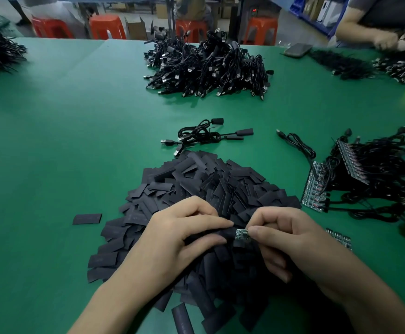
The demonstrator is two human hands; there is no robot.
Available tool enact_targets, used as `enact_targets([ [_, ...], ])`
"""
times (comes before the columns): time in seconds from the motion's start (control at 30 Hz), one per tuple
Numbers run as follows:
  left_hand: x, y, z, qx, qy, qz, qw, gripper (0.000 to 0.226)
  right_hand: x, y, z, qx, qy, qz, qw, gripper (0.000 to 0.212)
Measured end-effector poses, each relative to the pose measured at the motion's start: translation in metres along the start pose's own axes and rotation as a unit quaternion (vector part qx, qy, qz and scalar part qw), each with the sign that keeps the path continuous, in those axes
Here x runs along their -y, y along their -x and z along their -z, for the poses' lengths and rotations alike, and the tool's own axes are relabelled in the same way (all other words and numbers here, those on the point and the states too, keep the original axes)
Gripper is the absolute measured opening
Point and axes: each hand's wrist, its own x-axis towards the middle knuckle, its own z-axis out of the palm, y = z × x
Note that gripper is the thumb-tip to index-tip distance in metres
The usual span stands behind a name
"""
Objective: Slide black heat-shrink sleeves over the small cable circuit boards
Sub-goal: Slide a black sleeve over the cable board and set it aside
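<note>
A small green circuit board [242, 233] sits between my two hands above a big heap of flat black heat-shrink sleeves [211, 186]. My left hand [184, 235] pinches one black sleeve [220, 233], whose open end meets the board's left edge. My right hand [290, 239] pinches the board's right end with thumb and forefinger. The board's cable is hidden under my right hand.
Two sleeved cables [203, 135] lie beyond the heap. A large pile of finished cables [208, 68] sits at the back. Cables soldered to board panels [365, 174] lie at the right, a loose board strip [338, 237] near my right wrist. Another person [384, 27] works at the far right.
</note>
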Motion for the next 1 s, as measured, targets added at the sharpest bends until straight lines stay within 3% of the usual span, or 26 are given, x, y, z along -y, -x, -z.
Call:
enact_targets([
  [1.0, -0.0003, -0.0018, -0.0056, -0.047, 0.021, -0.007, 0.999, 0.022, -0.0059, 0.0005, -0.0047, -0.029, -0.033, 0.029, 0.999, 0.025],
])
